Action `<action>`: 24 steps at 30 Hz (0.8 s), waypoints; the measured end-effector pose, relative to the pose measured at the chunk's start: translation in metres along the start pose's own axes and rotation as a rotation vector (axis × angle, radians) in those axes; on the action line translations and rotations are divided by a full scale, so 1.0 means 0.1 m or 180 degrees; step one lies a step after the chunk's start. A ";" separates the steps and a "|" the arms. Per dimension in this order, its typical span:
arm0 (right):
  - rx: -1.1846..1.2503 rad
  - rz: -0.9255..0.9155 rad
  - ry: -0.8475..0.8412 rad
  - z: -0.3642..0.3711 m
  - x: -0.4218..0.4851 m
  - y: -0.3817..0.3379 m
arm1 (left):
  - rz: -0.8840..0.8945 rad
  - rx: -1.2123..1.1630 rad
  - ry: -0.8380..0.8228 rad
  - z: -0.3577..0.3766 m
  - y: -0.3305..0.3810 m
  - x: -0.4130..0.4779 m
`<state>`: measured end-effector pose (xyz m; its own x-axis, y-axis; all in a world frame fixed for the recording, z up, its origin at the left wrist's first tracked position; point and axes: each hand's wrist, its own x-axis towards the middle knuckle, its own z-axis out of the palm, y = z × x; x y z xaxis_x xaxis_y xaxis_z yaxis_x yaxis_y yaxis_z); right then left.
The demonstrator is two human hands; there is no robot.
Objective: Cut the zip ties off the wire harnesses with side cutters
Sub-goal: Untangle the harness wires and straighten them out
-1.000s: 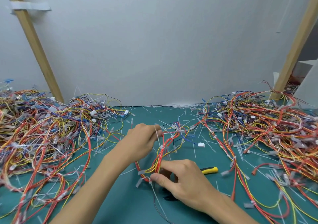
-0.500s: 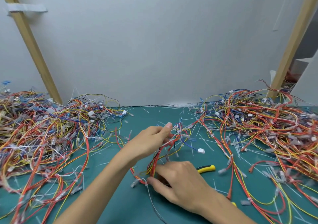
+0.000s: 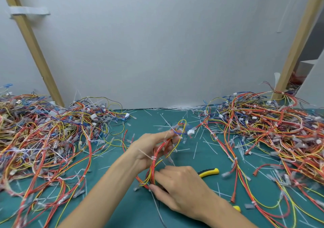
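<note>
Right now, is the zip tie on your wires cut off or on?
On: the white zip tie wraps the wire bundle the left hand holds.

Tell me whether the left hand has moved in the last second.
Yes. The left hand has shifted right, closer to the yellow cutter handle on the mat.

We find light bright, even, diffuse; white wall [image 3: 166, 44] uniformly lit. Shadows faint, soft-edged. We note motion blur on upper wire harness [image 3: 153, 166] beyond left hand [image 3: 150, 147]. Wide-angle distortion tilts wooden posts [image 3: 36, 51] outward at edges.
</note>
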<state>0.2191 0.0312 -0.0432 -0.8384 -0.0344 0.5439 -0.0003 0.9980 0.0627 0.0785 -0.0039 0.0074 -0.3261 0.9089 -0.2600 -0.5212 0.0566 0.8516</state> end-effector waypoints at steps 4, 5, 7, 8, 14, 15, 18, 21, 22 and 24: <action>0.0278 0.0203 -0.0124 -0.02 0.00 -0.01 | 0.0372 0.0153 0.0090 -0.07 0.09 0.00; 0.0308 0.0295 -0.0187 -0.02 0.00 -0.01 | 0.0486 0.0201 0.0152 -0.08 0.11 0.00; 0.0331 0.0480 -0.0285 -0.02 0.01 0.00 | 0.0721 0.0391 0.0267 -0.12 0.15 -0.01; 0.0369 0.0577 -0.0334 -0.02 0.01 0.00 | 0.0835 0.0548 0.0339 -0.13 0.16 -0.01; 0.0649 0.0995 -0.0743 0.02 0.02 0.08 | 0.1235 0.1220 0.0748 -0.31 0.09 0.07; 0.0673 0.1021 -0.0751 0.04 0.01 0.09 | 0.1281 0.1452 0.0882 -0.36 0.05 0.09; 0.0792 0.1205 -0.0722 0.04 -0.01 0.11 | 0.1459 0.2452 0.1289 -0.47 -0.09 0.15; 0.0654 0.1316 -0.0518 -0.06 0.02 0.05 | 0.1573 0.3067 0.1408 -0.56 -0.22 0.19; 0.0553 0.1338 -0.0438 -0.12 0.01 0.03 | 0.1598 0.3149 0.1405 -0.57 -0.24 0.19; 0.0723 0.1454 0.0038 -0.36 0.09 0.03 | 0.1602 0.3239 0.1405 -0.58 -0.25 0.21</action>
<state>0.2310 0.0317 -0.0082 -0.7744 0.4089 0.4828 0.2454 0.8975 -0.3666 0.0389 -0.0108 -0.0462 -0.6570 0.7152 0.2384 0.5326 0.2166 0.8182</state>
